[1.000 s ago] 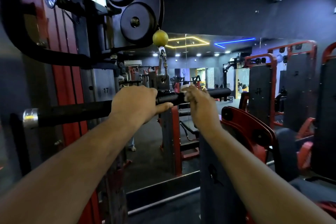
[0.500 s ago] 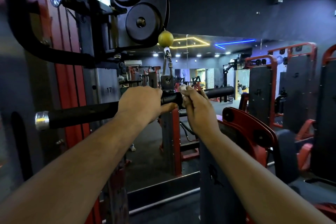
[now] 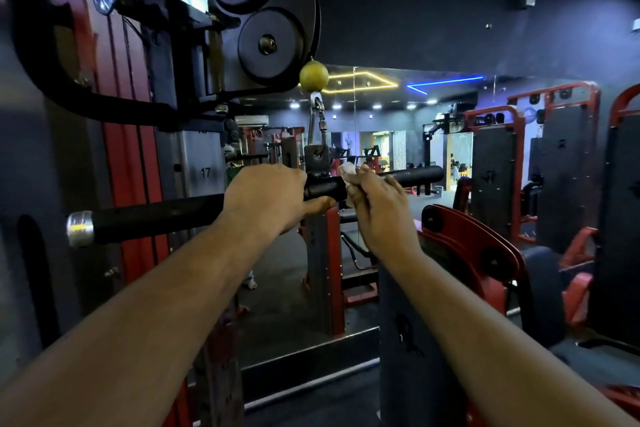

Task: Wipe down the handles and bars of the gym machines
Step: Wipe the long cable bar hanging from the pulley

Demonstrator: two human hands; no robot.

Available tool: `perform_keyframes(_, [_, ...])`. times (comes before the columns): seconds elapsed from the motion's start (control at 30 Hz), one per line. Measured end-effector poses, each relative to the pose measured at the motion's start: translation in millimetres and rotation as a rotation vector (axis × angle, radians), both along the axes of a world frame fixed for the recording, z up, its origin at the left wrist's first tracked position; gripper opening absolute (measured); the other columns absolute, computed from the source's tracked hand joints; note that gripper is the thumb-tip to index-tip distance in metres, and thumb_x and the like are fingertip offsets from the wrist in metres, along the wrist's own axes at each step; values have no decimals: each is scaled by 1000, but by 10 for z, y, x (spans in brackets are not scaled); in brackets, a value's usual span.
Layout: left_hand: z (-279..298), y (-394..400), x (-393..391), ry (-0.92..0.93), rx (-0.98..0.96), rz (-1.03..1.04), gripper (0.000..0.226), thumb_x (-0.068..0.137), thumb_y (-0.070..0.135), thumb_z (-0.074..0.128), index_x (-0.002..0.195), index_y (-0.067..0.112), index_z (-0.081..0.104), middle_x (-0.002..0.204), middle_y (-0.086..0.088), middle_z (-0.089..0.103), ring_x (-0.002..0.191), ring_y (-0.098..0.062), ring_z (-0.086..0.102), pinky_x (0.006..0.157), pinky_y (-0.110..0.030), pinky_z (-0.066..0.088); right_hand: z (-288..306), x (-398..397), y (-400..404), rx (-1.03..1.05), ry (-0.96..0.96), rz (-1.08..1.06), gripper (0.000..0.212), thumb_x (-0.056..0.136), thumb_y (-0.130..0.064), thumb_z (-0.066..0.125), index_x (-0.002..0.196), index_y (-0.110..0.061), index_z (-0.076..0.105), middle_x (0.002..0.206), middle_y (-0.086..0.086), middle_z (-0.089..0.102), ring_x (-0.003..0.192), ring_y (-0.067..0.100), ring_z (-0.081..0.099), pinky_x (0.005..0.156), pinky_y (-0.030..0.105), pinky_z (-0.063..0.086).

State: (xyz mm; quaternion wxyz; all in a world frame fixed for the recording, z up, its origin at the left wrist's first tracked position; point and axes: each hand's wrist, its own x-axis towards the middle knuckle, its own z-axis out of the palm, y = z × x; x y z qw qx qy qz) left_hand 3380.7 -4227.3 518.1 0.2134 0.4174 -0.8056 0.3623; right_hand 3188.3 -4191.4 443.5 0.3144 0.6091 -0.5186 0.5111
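Note:
A long black pull-down bar with a chrome end cap hangs level from a carabiner under a gold ball on the cable. My left hand grips the bar just left of its centre bracket, fingers curled over the top and thumb underneath. Right of the bracket, my right hand holds a white cloth wrapped against the bar. Most of the cloth is hidden under my fingers.
The cable machine's red frame, pulleys and numbered weight column stand at the left. A wall mirror lies behind the bar. Red and black machines crowd the right, with a red padded seat just below my right hand.
The bar and both hands sit a little further right and lower in view. My right hand with the cloth stays close to the centre bracket.

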Motion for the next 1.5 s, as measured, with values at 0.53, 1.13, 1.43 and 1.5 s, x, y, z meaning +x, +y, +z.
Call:
perform_keyframes(0.53, [-19,41,24,45,71,-39,72,85,91,24,103,30,57,78,5,56,72,-14,58,61,-34,49,-93,-84,32,-73,-120,2,21,105,-19,48,116,-14,65,135,3,63,133,16,53,120,48,30])
perform_keyframes(1.13, [1,139,111,26,99,-30,71,85,91,24,99,28,55,79,5,56,69,-12,53,59,-33,44,-13,-452,124,-84,-211,-72,16,104,-19,53,117,-21,62,115,7,69,108,25,63,98,51,50])
perform_keyframes(1.43, [29,173,154,13,113,-40,70,85,92,25,93,29,55,81,5,59,74,-14,57,63,-34,47,17,-399,91,-14,-348,-52,16,105,-14,50,116,-14,62,98,6,67,78,20,61,63,22,46])
perform_keyframes(1.5, [27,159,165,29,124,-44,69,84,92,26,92,29,54,81,6,59,74,-14,58,64,-34,47,-75,-71,91,-13,-268,81,18,106,-18,48,119,-18,61,105,2,68,88,14,62,78,33,52])
